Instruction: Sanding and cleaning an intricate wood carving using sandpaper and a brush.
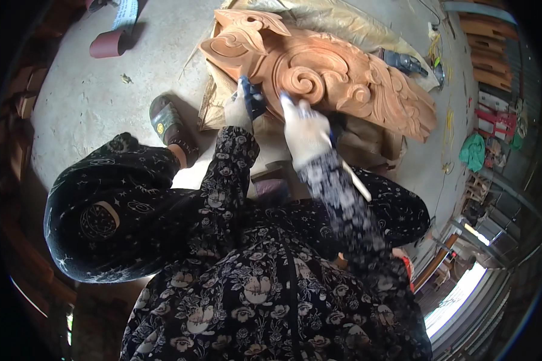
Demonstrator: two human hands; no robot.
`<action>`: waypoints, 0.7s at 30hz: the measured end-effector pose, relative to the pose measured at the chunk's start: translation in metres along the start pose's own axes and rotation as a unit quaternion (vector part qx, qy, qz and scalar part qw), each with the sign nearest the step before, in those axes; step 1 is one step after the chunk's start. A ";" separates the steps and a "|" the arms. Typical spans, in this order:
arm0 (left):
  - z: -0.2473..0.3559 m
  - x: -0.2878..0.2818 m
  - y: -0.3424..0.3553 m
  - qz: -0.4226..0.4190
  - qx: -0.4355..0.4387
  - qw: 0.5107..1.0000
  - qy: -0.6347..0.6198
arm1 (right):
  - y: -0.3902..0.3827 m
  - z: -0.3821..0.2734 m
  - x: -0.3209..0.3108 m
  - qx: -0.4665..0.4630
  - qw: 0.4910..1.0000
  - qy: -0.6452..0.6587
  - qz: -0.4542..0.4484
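A black floral shirt (253, 295) fills the foreground, with dark patterned trousers (132, 210) bent out to either side. Both hands wear pale gloves with dark blue on the fingers. The right hand (306, 126) has its fingers curled round a pale stick (356, 180), the index stretched forward over the carving; the stick slants back past the wrist, its front end hidden by the hand. The left hand (242, 103) is at the carving's near left edge, fingers bent inward; whether they pinch anything, I cannot tell.

The carving (343, 66), reddish wood with scrolls and leaves, lies just ahead of both hands, running from upper left to lower right. A beige sheet (212, 108) shows around its edges. By its far right side is a blue tool (404, 62). A slippered foot (167, 123) stands left of the left hand on the grey floor (90, 96). Farther off, a red-brown belt (107, 45) lies at upper left, and a yellow cord (448, 132) and green bag (473, 150) at right.
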State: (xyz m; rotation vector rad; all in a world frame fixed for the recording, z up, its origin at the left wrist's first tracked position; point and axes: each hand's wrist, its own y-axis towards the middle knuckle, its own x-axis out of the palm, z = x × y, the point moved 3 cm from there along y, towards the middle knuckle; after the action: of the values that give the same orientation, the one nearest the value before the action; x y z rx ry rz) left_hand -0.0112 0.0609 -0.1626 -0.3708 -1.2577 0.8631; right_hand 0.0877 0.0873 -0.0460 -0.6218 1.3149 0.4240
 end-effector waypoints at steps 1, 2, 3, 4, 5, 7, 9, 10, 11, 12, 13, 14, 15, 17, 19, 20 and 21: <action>0.001 -0.003 0.001 0.061 -0.046 0.997 0.027 | -0.004 -0.001 0.004 0.036 0.993 -0.012 -0.109; -0.001 -0.006 0.001 0.107 -0.107 0.987 0.050 | -0.006 -0.002 0.005 0.078 0.974 -0.023 -0.213; 0.000 -0.005 0.002 0.090 -0.102 0.991 0.008 | -0.002 -0.003 0.001 0.048 0.985 -0.021 -0.166; 0.002 -0.004 0.005 0.078 -0.063 0.995 0.011 | 0.007 -0.006 -0.003 0.008 0.997 0.006 -0.081; 0.001 -0.003 0.006 0.044 -0.035 0.998 0.008 | 0.017 -0.007 -0.009 -0.022 0.999 -0.006 -0.034; -0.003 -0.002 0.008 0.025 0.007 0.999 -0.018 | 0.031 -0.005 -0.012 -0.036 0.998 -0.042 -0.029; -0.016 -0.002 0.008 0.032 -0.042 0.998 -0.017 | 0.023 0.007 -0.007 -0.029 0.998 -0.047 -0.008; -0.025 -0.001 0.004 0.028 -0.064 0.997 -0.018 | 0.008 0.016 -0.007 -0.026 0.999 -0.022 -0.013; -0.032 0.001 0.000 0.007 -0.135 0.988 -0.069 | -0.011 0.023 -0.005 -0.017 0.998 -0.032 -0.058; -0.039 -0.006 -0.009 0.099 -0.128 0.984 0.069 | -0.021 0.029 -0.003 0.052 0.984 -0.031 -0.170; -0.037 -0.004 -0.012 0.089 -0.085 0.989 0.081 | -0.023 0.030 -0.004 0.027 0.993 -0.025 -0.114; -0.039 -0.001 -0.019 0.066 -0.059 0.992 0.088 | -0.023 0.032 -0.003 0.022 0.993 -0.027 -0.117; -0.039 -0.001 -0.024 0.098 -0.075 0.987 0.100 | -0.022 0.029 -0.008 -0.006 0.998 -0.016 -0.054; -0.034 0.006 -0.029 0.105 -0.009 0.991 0.087 | -0.009 0.025 -0.017 -0.031 0.999 -0.033 -0.001; -0.032 0.015 -0.027 0.081 -0.025 0.993 0.086 | -0.006 0.026 -0.027 -0.018 0.999 -0.026 -0.036; -0.031 0.019 -0.026 0.064 -0.016 0.994 0.088 | -0.010 0.029 -0.035 -0.049 0.997 -0.012 0.050; -0.032 0.021 -0.024 0.070 -0.049 0.994 0.075 | -0.017 0.037 -0.038 -0.017 0.999 -0.041 -0.019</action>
State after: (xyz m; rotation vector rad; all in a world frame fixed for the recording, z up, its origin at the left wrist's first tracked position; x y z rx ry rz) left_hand 0.0285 0.0674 -0.1421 -0.5978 -1.1470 0.8776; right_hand 0.1178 0.0999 -0.0012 -0.6503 1.2179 0.4382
